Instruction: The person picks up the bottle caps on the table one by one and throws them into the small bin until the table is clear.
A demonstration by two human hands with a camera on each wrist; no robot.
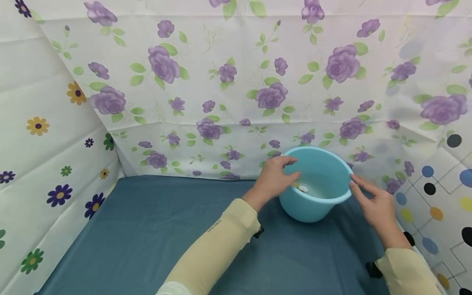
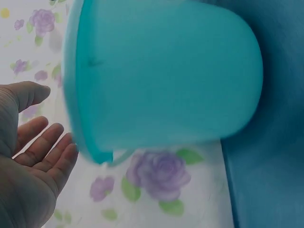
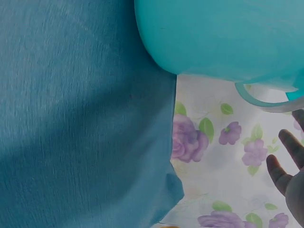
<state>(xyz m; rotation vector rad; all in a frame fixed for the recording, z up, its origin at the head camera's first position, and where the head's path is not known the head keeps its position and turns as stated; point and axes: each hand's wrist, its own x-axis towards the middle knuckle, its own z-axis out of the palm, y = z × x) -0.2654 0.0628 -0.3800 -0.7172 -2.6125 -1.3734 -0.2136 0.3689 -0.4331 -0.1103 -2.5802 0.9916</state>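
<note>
A light blue plastic bucket [image 1: 306, 209] stands upright near the back of the blue-covered table. My left hand [image 1: 274, 176] is at its left rim, thumb and fingers apart and pointing inward over the opening. The left wrist view shows this hand [image 2: 38, 152] with loosely bent fingers beside the rim and nothing in its grasp. On the other side, my right hand [image 1: 377, 207] has its thumb and index fingertip right at the rim. In the right wrist view, its other fingers [image 3: 280, 173] are spread, below the bucket's handle [image 3: 261, 104]. A small white and yellow item [image 1: 303, 189] lies inside the bucket.
Blue cloth [image 1: 166, 233] covers the table. A white wall sheet with purple roses [image 1: 221, 94] hangs just behind the bucket. Flower-patterned sheeting [image 1: 44, 164] stands at the left, and dotted sheeting [image 1: 439, 205] at the right, close to my right arm.
</note>
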